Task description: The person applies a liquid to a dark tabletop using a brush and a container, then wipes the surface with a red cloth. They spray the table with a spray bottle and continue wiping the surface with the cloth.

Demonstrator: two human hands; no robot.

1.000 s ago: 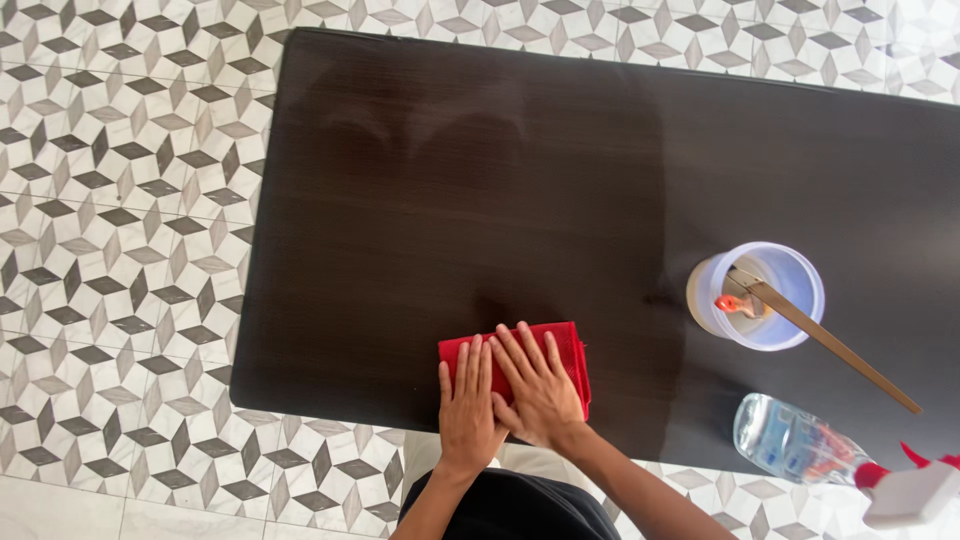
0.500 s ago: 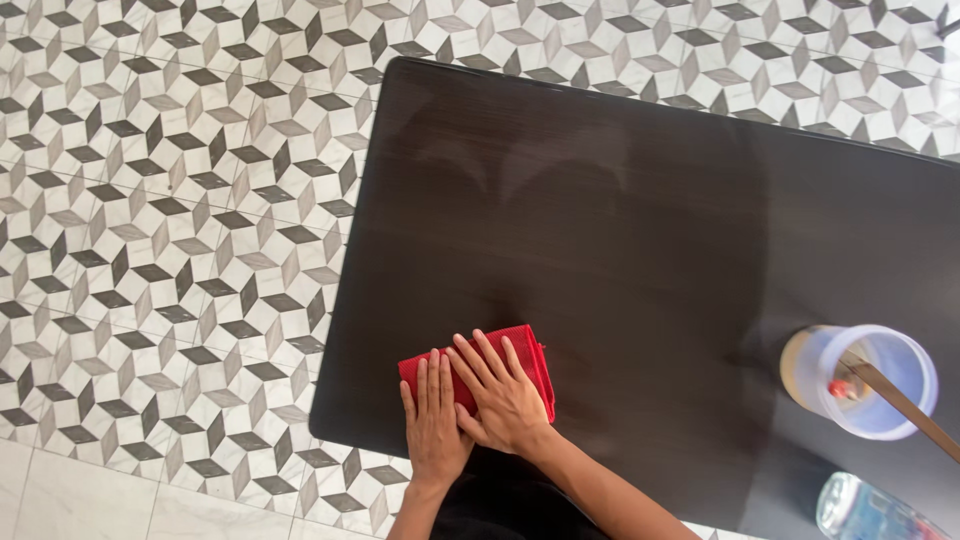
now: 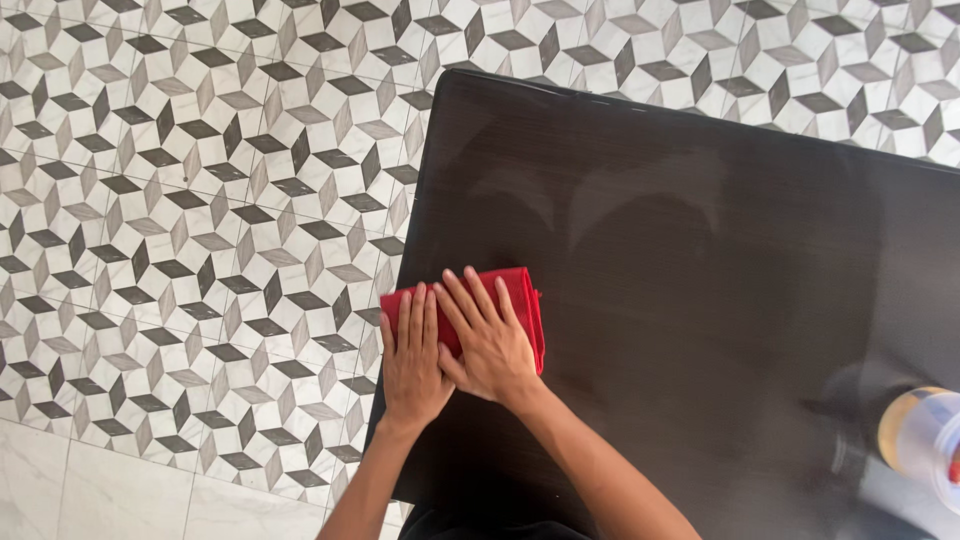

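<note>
Both my hands are flat on the red cloth point(image 3: 505, 300) at the desk's point(image 3: 700, 260) left edge, near the front corner. Left hand point(image 3: 412, 360) and right hand point(image 3: 490, 345) sit side by side, right one overlapping a bit, fingers point(image 3: 470, 300) spread wide and pressing down, not gripping. A pale plastic container point(image 3: 925, 435) sits well apart at the right; patterned tile floor point(image 3: 200, 200) is off the edge.

A folded cloth point(image 3: 495, 300) lies on the table point(image 3: 700, 250) at its left edge, partly overhanging it. Both hands lie flat on the cloth, left hand point(image 3: 412, 360) beside right hand point(image 3: 487, 345). A plastic container point(image 3: 925, 435) stands near the table's right end.
</note>
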